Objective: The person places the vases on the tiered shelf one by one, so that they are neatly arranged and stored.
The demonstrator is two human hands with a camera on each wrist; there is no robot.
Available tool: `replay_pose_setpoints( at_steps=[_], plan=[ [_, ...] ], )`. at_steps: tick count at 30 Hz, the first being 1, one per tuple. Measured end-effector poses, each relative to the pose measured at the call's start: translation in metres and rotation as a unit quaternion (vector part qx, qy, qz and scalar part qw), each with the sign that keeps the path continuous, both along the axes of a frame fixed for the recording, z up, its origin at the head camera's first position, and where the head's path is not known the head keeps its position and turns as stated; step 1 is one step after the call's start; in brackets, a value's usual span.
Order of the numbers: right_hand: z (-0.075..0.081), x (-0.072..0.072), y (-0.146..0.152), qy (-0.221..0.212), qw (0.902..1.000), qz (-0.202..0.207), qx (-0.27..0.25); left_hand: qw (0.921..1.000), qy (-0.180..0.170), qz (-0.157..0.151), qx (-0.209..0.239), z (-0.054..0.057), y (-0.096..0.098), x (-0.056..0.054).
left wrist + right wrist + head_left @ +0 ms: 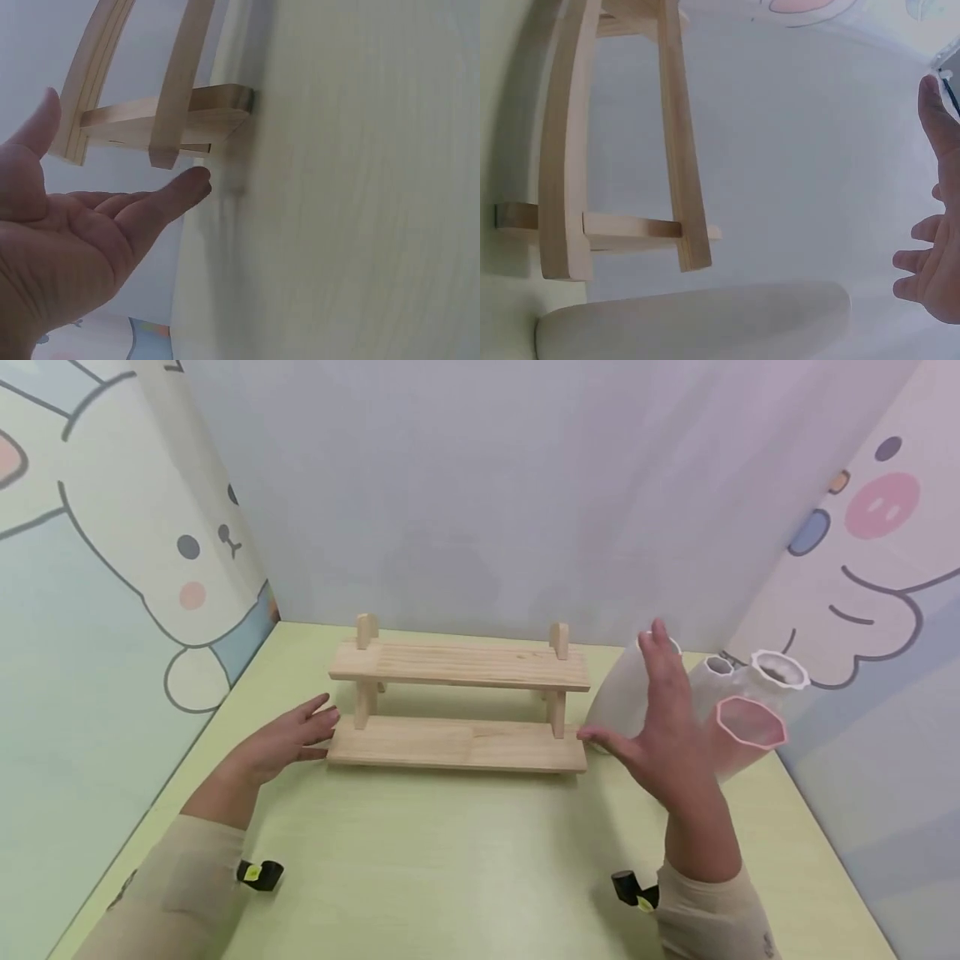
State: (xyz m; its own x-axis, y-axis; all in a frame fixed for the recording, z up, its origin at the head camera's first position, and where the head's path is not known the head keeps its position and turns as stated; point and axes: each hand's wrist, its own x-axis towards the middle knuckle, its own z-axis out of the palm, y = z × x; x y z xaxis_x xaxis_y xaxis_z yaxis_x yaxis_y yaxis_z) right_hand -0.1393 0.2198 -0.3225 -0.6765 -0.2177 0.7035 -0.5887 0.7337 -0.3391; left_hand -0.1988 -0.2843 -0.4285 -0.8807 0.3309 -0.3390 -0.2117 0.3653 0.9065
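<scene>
A two-tier wooden shelf [457,743] stands on the pale green table, its lower board in front and its upper board behind and higher. At the shelf's left end is my left hand [288,739], fingers extended and fingertips close to the lower board; in the left wrist view the palm [67,247] faces the shelf with the thumb raised. My right hand [671,735] is held up at the shelf's right side, fingers straight and thumb spread toward the board's end. Nothing is held in either hand. Behind the right hand stands a tall white vase [618,702], partly hidden.
Right of the shelf, a pink vase [750,722] with a faceted rim stands beside a white vase with a wavy rim [780,670] and a smaller white one [716,668]. A grey curtain [465,502] backs the table, with cartoon-printed panels [150,527] at both sides.
</scene>
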Motion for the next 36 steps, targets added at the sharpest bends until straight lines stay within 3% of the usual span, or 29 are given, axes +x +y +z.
replay_pose_setpoints(
  at_steps=[5,12,16,20,24,32,36],
  plan=[
    [0.008,0.003,0.017,0.037,0.9986,-0.015,-0.035,0.9989,-0.04,0.011,0.022,-0.01,0.001,-0.003],
    [0.018,0.011,0.05,0.071,0.9915,-0.069,-0.084,0.9985,-0.048,0.008,0.026,-0.018,0.004,-0.004],
    [0.023,0.017,0.067,0.047,0.9835,-0.087,-0.151,0.9983,-0.049,0.014,0.027,-0.019,0.005,-0.003],
    [0.025,0.024,0.081,-0.001,0.9666,-0.094,-0.238,0.9984,-0.045,0.02,0.026,-0.019,0.005,-0.002],
    [0.014,0.023,0.097,-0.037,0.9513,-0.105,-0.287,0.9982,-0.043,0.028,0.03,-0.02,0.004,0.0],
    [-0.02,0.013,0.117,-0.079,0.945,-0.098,-0.302,0.9975,-0.043,0.037,0.043,-0.021,0.002,0.003],
    [-0.029,0.013,0.119,-0.131,0.9376,-0.122,-0.298,0.9972,-0.045,0.036,0.049,-0.02,0.003,0.002]
  ],
)
